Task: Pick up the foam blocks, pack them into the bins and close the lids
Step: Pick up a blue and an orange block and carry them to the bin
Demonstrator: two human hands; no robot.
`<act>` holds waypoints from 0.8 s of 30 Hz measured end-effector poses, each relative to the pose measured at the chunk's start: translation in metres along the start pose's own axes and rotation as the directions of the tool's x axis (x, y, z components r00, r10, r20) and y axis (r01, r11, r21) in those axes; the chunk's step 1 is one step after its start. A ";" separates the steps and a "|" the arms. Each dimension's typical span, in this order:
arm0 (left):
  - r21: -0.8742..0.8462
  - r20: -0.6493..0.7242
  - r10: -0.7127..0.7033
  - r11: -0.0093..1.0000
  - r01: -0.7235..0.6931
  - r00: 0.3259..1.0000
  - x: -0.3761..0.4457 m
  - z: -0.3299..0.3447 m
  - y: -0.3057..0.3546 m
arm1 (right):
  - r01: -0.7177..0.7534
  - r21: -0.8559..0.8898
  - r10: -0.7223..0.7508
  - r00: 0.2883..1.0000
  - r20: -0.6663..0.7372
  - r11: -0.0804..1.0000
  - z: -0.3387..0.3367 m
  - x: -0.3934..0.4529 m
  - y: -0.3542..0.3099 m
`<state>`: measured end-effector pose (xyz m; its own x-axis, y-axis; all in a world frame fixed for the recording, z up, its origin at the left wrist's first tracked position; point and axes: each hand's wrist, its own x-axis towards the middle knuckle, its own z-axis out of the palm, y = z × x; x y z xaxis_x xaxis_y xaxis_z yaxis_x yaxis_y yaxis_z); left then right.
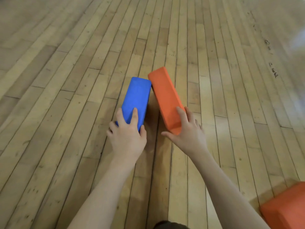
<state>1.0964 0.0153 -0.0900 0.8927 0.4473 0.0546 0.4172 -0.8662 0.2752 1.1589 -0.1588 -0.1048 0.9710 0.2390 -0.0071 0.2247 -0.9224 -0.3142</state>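
Note:
A long blue foam block (136, 96) lies on the wooden floor in the middle of the view. My left hand (127, 134) grips its near end, fingers over the top and thumb at its right side. Right beside it a long orange foam block (165, 95) is tilted, its far end touching the blue block's far corner. My right hand (186, 131) grips the orange block's near end, fingers on top and thumb spread below it. No bin or lid is in view.
Another orange foam block (285, 210) lies at the bottom right corner, partly cut off by the frame. Wooden plank floor (66, 80) stretches all round. Dark scuff marks (273, 70) run along the right side.

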 end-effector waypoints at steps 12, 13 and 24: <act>-0.201 -0.160 0.007 0.979 -0.040 0.987 0.005 -0.033 -0.053 | 0.168 0.293 -0.109 0.972 -0.209 0.941 -0.009 0.006 -0.076; -0.197 -0.203 -0.002 0.980 -0.038 0.979 0.004 -0.043 -0.064 | 0.209 0.321 -0.140 0.964 -0.225 0.924 -0.012 0.007 -0.091; -0.170 -0.591 -0.263 0.965 0.201 0.763 -0.029 -0.225 -0.221 | 0.559 0.428 -0.503 0.828 -0.248 0.710 -0.057 -0.014 -0.334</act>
<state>0.9400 0.2441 0.0638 0.4709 0.7005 0.5362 0.5526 -0.7081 0.4397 1.0750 0.1284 0.0542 0.7115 0.5864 0.3872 0.6675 -0.3916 -0.6333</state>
